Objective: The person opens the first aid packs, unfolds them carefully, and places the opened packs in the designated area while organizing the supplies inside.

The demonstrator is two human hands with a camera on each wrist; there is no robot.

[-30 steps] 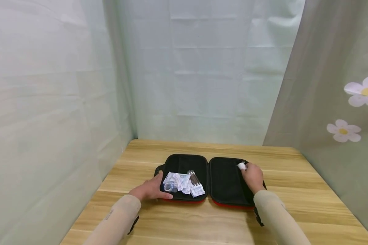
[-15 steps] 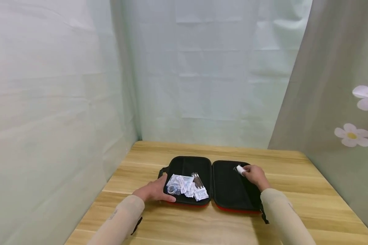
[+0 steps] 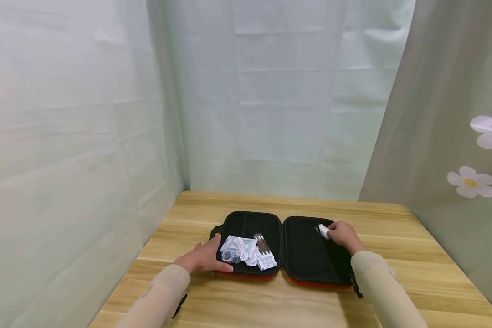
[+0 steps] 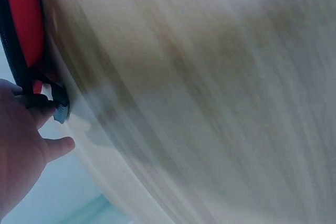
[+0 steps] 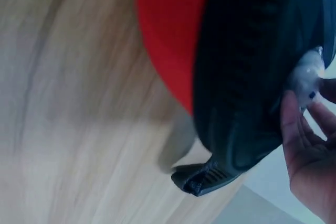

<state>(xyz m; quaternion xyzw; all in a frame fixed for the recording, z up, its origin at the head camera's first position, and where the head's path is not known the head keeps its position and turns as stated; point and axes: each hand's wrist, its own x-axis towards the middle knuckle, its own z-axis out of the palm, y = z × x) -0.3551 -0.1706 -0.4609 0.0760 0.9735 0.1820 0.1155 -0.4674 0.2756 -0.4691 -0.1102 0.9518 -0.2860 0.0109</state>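
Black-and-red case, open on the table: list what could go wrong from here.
The right hand pinches the white wrapped roll with part of it sticking out, so it might slip free. The white packets seem to lie loose in the left half of the black-and-red case and could spill if that half tilts.

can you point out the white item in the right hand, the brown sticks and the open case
White item (image 3: 323, 231): head view, middle of its visible side.
Brown sticks (image 3: 263, 246): head view, partway along their brown shafts.
Open case (image 3: 304, 251): head view, bare black inside of its right half.
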